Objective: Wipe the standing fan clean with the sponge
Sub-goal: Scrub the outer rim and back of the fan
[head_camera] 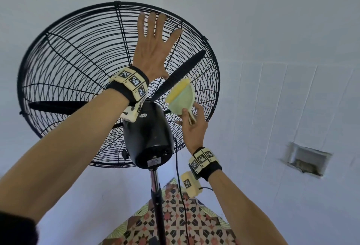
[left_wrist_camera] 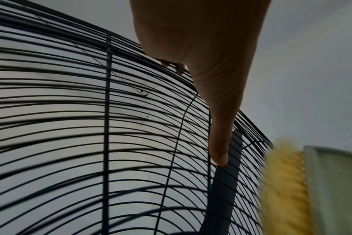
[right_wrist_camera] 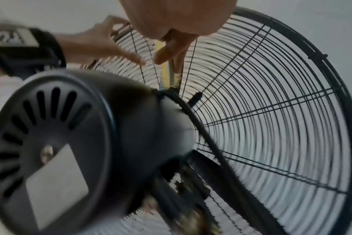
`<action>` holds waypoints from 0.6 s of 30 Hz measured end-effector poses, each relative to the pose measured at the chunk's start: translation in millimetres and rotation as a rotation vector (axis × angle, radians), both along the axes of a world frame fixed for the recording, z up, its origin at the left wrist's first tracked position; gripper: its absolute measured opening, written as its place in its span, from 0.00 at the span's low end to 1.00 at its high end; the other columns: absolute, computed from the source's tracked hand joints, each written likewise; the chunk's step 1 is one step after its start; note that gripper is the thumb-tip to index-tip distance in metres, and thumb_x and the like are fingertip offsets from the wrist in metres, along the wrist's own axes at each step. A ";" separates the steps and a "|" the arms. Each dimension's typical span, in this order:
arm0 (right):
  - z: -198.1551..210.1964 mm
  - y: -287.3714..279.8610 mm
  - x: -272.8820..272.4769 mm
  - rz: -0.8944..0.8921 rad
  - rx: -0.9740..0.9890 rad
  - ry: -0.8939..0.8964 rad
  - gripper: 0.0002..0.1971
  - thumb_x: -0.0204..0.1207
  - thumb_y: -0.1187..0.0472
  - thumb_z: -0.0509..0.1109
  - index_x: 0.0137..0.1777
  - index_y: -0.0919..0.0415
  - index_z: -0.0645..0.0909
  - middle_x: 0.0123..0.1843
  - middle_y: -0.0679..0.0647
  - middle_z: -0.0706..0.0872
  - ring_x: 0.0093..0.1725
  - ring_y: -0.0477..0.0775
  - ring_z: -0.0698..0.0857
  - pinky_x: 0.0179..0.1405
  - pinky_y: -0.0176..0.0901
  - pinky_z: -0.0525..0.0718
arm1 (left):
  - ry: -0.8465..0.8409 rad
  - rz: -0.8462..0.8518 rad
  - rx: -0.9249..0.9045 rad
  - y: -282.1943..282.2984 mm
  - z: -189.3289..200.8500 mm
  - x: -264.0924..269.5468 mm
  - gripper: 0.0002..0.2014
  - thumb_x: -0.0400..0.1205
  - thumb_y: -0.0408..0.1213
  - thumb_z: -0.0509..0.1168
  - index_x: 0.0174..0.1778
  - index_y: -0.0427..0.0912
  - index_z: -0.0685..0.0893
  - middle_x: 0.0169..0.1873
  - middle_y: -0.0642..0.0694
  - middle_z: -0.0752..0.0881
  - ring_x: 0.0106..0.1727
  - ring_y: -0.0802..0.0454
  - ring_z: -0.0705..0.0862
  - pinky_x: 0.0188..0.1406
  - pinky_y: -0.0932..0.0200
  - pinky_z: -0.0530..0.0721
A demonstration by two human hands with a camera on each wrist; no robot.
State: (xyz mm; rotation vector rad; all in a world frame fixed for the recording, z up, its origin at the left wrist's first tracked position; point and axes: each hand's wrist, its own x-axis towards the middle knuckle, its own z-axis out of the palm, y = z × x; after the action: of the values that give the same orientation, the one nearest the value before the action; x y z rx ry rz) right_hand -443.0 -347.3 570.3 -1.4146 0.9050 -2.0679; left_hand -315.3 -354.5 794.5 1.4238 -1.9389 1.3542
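Overhead, the left hand (head_camera: 153,50) lies flat with fingers spread on the rear wire cage of the standing fan (head_camera: 78,65), near its top rim. Just right of the black motor housing (head_camera: 148,137), the right hand (head_camera: 192,126) pinches the yellow sponge (head_camera: 180,93) by its pale-green holder, against the cage.

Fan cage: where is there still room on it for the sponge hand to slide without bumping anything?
The cage is bare left of the left hand, and along its lower right below the right hand. It is crowded in the middle: the motor housing, the sponge and both hands sit close together.
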 end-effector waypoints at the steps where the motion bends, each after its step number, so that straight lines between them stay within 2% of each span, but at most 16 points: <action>1: -4.9 -0.6 -1.2 0.027 0.005 0.078 0.14 0.87 0.62 0.70 0.69 0.58 0.75 0.53 0.43 0.88 0.44 0.47 0.94 0.37 0.57 0.94 | -0.001 0.003 -0.001 0.1 0.0 -0.3 0.70 0.55 0.63 0.88 0.89 0.51 0.57 0.85 0.23 0.60 0.87 0.22 0.57 0.84 0.19 0.45; 4: -5.4 -8.4 -13.8 0.066 0.025 0.281 0.13 0.85 0.64 0.71 0.66 0.56 0.75 0.49 0.48 0.90 0.41 0.49 0.94 0.35 0.62 0.94 | 0.001 0.002 -0.006 -0.9 0.1 -0.5 0.70 0.55 0.64 0.88 0.90 0.51 0.56 0.85 0.23 0.59 0.87 0.22 0.57 0.84 0.19 0.46; 6: 4.8 -11.8 -21.9 0.060 -0.003 0.327 0.12 0.87 0.62 0.68 0.68 0.56 0.73 0.53 0.51 0.89 0.42 0.47 0.94 0.37 0.59 0.94 | 0.006 0.004 -0.006 -0.3 -0.4 -1.8 0.70 0.55 0.64 0.88 0.89 0.50 0.56 0.85 0.23 0.59 0.87 0.22 0.57 0.84 0.19 0.45; 7: 10.5 -13.7 -25.6 0.047 -0.028 0.277 0.13 0.88 0.62 0.68 0.69 0.58 0.73 0.55 0.55 0.89 0.43 0.46 0.94 0.37 0.54 0.94 | 0.007 0.011 -0.007 -0.3 -0.4 -3.0 0.70 0.55 0.64 0.88 0.89 0.51 0.57 0.85 0.23 0.60 0.86 0.21 0.57 0.84 0.19 0.45; 9: 21.1 -15.4 -32.6 -0.001 -0.048 0.018 0.14 0.88 0.65 0.66 0.70 0.62 0.71 0.58 0.60 0.88 0.43 0.45 0.93 0.38 0.46 0.94 | 0.008 0.034 -0.008 -1.1 -0.1 -4.5 0.70 0.54 0.64 0.88 0.89 0.51 0.56 0.85 0.23 0.60 0.87 0.22 0.58 0.84 0.19 0.46; 11: 24.5 -14.6 -38.8 0.005 -0.041 -0.144 0.15 0.88 0.66 0.66 0.71 0.62 0.69 0.58 0.62 0.88 0.43 0.51 0.94 0.38 0.45 0.93 | 0.017 0.050 -0.004 -0.7 -0.5 -6.2 0.71 0.54 0.64 0.88 0.89 0.51 0.56 0.85 0.24 0.59 0.87 0.22 0.57 0.84 0.20 0.45; 13: 16.6 -14.9 -38.6 0.081 -0.043 -0.020 0.15 0.87 0.67 0.67 0.69 0.59 0.69 0.58 0.62 0.88 0.46 0.52 0.93 0.36 0.45 0.93 | 0.021 0.064 -0.001 0.0 -0.3 -9.5 0.71 0.54 0.63 0.88 0.89 0.52 0.56 0.86 0.24 0.59 0.87 0.22 0.57 0.84 0.20 0.45; 16: 0.8 -19.4 -31.4 0.154 -0.051 0.303 0.14 0.88 0.65 0.66 0.70 0.61 0.71 0.57 0.62 0.89 0.43 0.45 0.93 0.33 0.48 0.94 | 0.021 0.078 -0.003 0.9 0.3 -11.9 0.71 0.53 0.63 0.88 0.89 0.53 0.56 0.85 0.25 0.60 0.86 0.22 0.58 0.84 0.20 0.46; 18: 2.6 -22.2 -32.5 0.159 -0.064 0.311 0.14 0.89 0.63 0.65 0.72 0.63 0.71 0.57 0.57 0.88 0.43 0.41 0.93 0.34 0.52 0.94 | 0.029 0.082 -0.003 2.3 0.2 -12.4 0.70 0.53 0.63 0.89 0.89 0.53 0.57 0.85 0.26 0.60 0.86 0.22 0.58 0.84 0.20 0.46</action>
State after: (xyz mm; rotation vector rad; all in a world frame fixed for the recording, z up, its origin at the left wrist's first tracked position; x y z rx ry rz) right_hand -475.5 -369.5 572.9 -1.8158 0.8185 -1.8048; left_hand -327.7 -352.2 794.7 1.5285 -1.8783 1.3636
